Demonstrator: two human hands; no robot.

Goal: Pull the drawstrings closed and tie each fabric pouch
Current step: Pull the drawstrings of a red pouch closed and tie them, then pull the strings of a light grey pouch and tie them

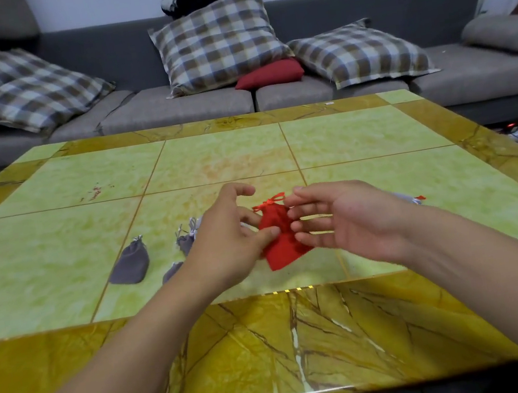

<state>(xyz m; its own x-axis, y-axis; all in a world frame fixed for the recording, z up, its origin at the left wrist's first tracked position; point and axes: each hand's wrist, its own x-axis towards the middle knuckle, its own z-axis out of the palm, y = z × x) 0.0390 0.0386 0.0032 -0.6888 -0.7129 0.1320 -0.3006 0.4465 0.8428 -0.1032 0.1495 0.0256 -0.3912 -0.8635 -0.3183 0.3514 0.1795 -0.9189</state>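
Red pouch (278, 237) sits betw. both hands, above the surface (359, 135), roughly mid-width and toward the near edge. Its neck is cinched; red drawstring (270, 202) at top shows a small bow/loops, pointing to the far edge.

Left hand (229, 240): thumb tip presses the pouch's left side at mid-height, other fingers partly hidden behind the fabric, index lifted and loosely bent above. Looks like a light pinch on the pouch.

Right hand (347, 217): palm turned inward, fingers spread and mostly straight, tips touching or just beside the pouch's right side and near the drawstring; can't tell if any finger actually grips. Nothing curled round it.

Grey pouches lie on the surface left of the left hand: one grey pouch (130, 263) clear of the hand, neck w/ pale cord pointing to the far edge; a second grey pouch (185, 240) partly hidden by the left hand, w/ another pale-corded top just behind it; a third corner of grey fabric (171, 272) shows beside the left wrist. Right of the right hand, a grey pouch w/ red cord (412, 198) is mostly hidden behind the hand.

Surface is yellow-green marble tile w/ amber border. Behind the far edge: grey sofa (171, 105) w/ plaid cushions (216, 42) and a small red cushion (268, 73).

No readable writing or labels anywhere.
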